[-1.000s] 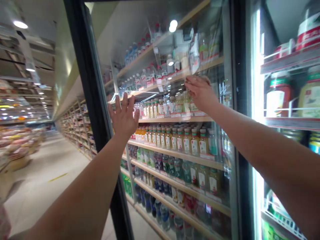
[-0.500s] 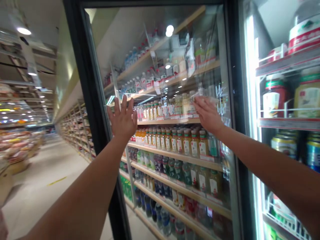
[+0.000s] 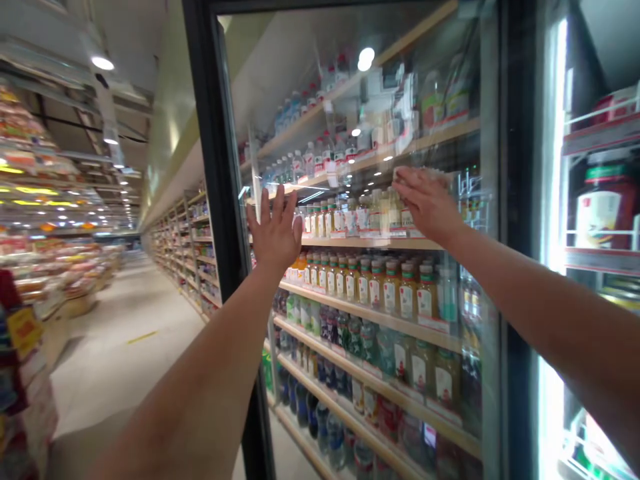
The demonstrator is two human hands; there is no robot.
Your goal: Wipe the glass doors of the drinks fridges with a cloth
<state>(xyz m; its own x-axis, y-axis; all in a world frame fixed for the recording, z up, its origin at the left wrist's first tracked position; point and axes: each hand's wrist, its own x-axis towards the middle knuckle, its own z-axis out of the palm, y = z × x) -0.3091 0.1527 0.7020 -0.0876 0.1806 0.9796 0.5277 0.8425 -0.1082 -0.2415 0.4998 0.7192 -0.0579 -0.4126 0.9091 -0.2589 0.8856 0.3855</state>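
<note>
A glass fridge door [image 3: 360,160] in a black frame stands swung open in front of me. My left hand [image 3: 275,233] is open, its fingers spread against the glass near the door's left side. Higher and to the right, my right hand [image 3: 427,203] lies against the pane with its fingers together. Under it a thin pale cloth [image 3: 443,177] shows at the top edge; the rest is hidden by the hand. Streaks and reflections of lights show on the glass.
Behind the glass, shelves carry rows of juice bottles [image 3: 390,293] and other drinks. On the right is the lit fridge with a dark red bottle [image 3: 603,210] on its rack. An aisle floor [image 3: 120,333] runs away at left, past goods displays [image 3: 75,267].
My view has turned left, so the door sits further right in the picture. My right hand, with the cloth, has moved slightly up the glass. The left hand stays on the pane.
</note>
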